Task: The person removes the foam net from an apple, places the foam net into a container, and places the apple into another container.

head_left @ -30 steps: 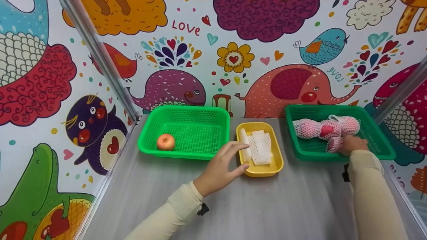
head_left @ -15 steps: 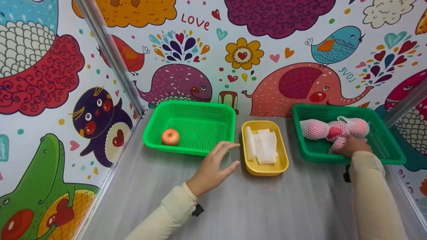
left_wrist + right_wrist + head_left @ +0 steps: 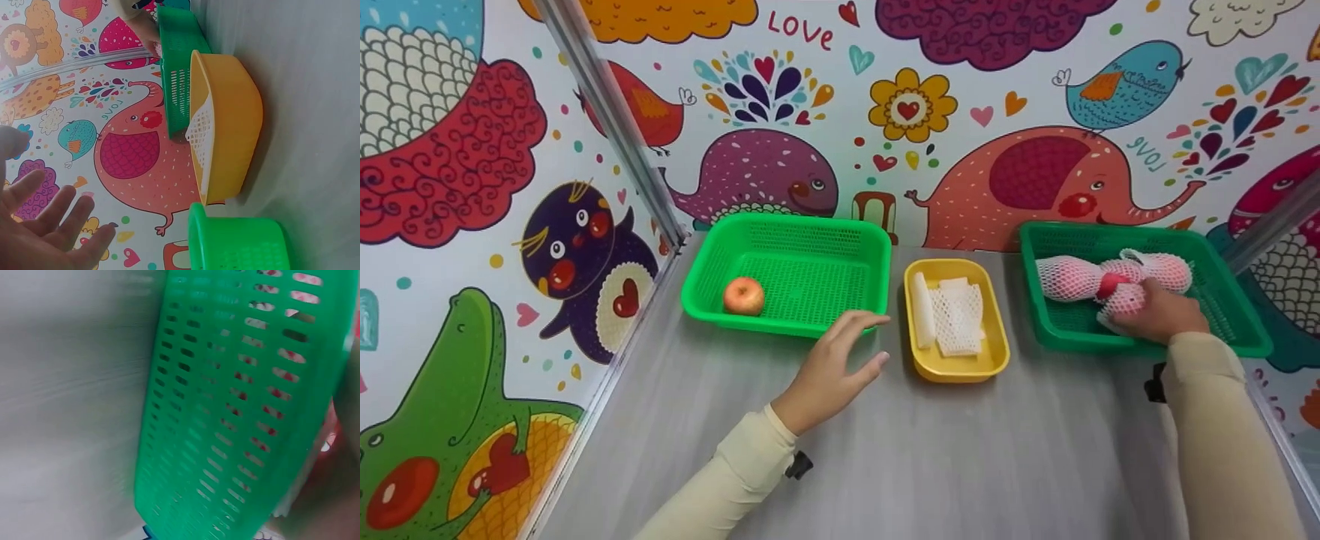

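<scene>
My right hand point(image 3: 1171, 311) grips a foam-netted apple point(image 3: 1126, 300) at the near side of the dark green basket point(image 3: 1080, 340). Several more netted fruits point(image 3: 1069, 279) lie behind it in that basket. In the right wrist view the basket wall point(image 3: 225, 405) hides most of the hold. My left hand point(image 3: 821, 379), fingers spread and thumb apart, hovers with nothing in it, in front of the bright green basket point(image 3: 757, 324) and left of the yellow tray point(image 3: 960, 369). White foam nets point(image 3: 958, 319) lie in this tray. One bare apple point(image 3: 743, 295) sits in the bright green basket.
The two green baskets and the yellow tray stand in a row along the back of the grey table point(image 3: 930, 457). A printed wall point(image 3: 997, 97) rises right behind them. Another decorated panel point(image 3: 510, 285) with a metal post point(image 3: 622, 127) bounds the left side.
My left hand has drawn left, away from the yellow tray's edge. In the dark green basket my right hand has taken hold of the netted apple and raised it slightly. The head view has shifted.
</scene>
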Demonstrator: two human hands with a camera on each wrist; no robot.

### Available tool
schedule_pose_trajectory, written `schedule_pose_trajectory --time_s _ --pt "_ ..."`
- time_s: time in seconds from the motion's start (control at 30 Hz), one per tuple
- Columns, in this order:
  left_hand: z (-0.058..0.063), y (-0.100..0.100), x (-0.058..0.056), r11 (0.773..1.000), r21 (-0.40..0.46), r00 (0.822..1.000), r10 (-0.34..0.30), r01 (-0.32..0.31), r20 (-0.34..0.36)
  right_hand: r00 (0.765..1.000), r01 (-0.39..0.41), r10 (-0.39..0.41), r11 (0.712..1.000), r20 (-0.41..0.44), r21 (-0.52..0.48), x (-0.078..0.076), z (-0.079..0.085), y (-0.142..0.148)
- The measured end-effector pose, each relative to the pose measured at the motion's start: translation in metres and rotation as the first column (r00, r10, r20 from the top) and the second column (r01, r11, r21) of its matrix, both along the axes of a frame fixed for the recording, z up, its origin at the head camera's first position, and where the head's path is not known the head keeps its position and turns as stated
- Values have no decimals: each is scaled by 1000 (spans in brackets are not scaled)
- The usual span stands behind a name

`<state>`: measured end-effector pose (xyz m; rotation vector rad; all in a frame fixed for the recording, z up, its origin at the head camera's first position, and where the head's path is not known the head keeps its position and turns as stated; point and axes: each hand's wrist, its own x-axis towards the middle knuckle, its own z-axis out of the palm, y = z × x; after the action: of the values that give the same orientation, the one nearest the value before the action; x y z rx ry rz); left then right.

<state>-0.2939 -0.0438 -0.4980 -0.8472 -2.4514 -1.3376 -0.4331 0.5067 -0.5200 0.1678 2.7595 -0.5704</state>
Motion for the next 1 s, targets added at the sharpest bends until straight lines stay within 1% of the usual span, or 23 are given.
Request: schedule_pose_trajectory --time_s 0.1,0.2,0.3,0.37,0.53,0.63,0.77,0.87,1.0 --pt "1 -2 3 1000 6 1000 0 0 -5 995 -22 21 1000 -96 -4 4 10 -8" --pt "1 -2 8 1000 2 1000 -2 2 -4 977 -57 52 998 -206 -17 10 20 -18" --pt "1 -3 12 1000 6 1000 1 -1 -10 949 -103 85 994 -304 -45 17 30 -31" --pt "1 -4 15 1000 10 1000 6 -6 -9 930 -138 107 988 -353 -63 25 39 -40" --pt "-1 -7 22 1000 19 1000 6 -6 5 873 -213 129 969 -470 -129 55 54 -68" --pt "-5 -7 28 1000 31 1000 -1 0 18 842 -240 129 959 -523 -150 74 54 -89" --pt "-10 -4 35 999 45 1000 -14 12 28 815 -262 144 956 -562 -135 102 51 -118" --pt "-13 -1 41 999 45 999 -23 21 41 796 -294 164 946 -583 -136 121 47 -140" --pt "-20 7 47 998 45 997 -42 39 67 785 -359 208 920 -583 -155 144 38 -169"
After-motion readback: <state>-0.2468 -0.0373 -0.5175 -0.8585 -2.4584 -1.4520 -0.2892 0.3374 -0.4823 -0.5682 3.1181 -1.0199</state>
